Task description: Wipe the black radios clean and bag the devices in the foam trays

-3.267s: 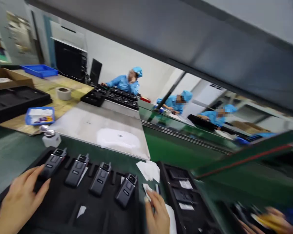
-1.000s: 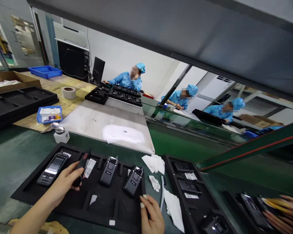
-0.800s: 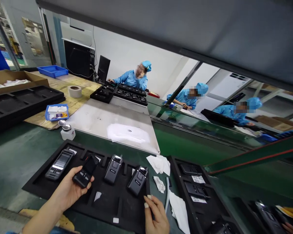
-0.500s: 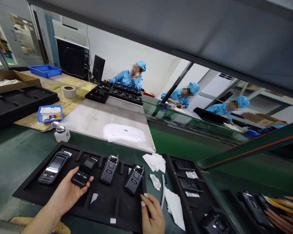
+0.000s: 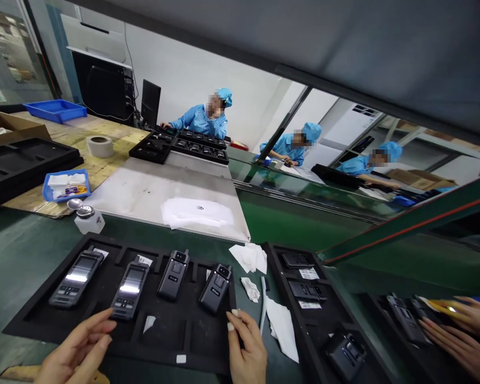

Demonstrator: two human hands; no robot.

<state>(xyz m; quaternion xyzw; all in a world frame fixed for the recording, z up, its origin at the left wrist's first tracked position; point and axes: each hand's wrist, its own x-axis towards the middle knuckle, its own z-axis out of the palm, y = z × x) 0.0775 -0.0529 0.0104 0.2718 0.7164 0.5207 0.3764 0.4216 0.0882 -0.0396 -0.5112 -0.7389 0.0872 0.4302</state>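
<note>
A black foam tray [image 5: 32, 326] lies on the green belt in front of me with several black handsets in a row. The two on the left [image 5: 76, 271] [image 5: 130, 289] lie screen up; the two on the right [image 5: 173, 274] [image 5: 215, 288] lie back up. My left hand [image 5: 78, 353] hovers open just below the second handset, holding nothing. My right hand [image 5: 246, 349] rests on the tray's right edge, fingers curled, thumb and forefinger pinched near the rim; I cannot make out anything in them.
White wipes [image 5: 248, 257] and a thin white tube [image 5: 262, 305] lie right of the tray. A second tray [image 5: 278, 298] follows, then another person's hands [image 5: 458, 330]. A dispenser bottle [image 5: 86, 216], a steel plate [image 5: 144, 192] and blue bins stand behind; people in blue work beyond.
My left hand lifted the second handset, turned it screen up, set it back in its slot and let go. My right hand stayed on the tray edge.
</note>
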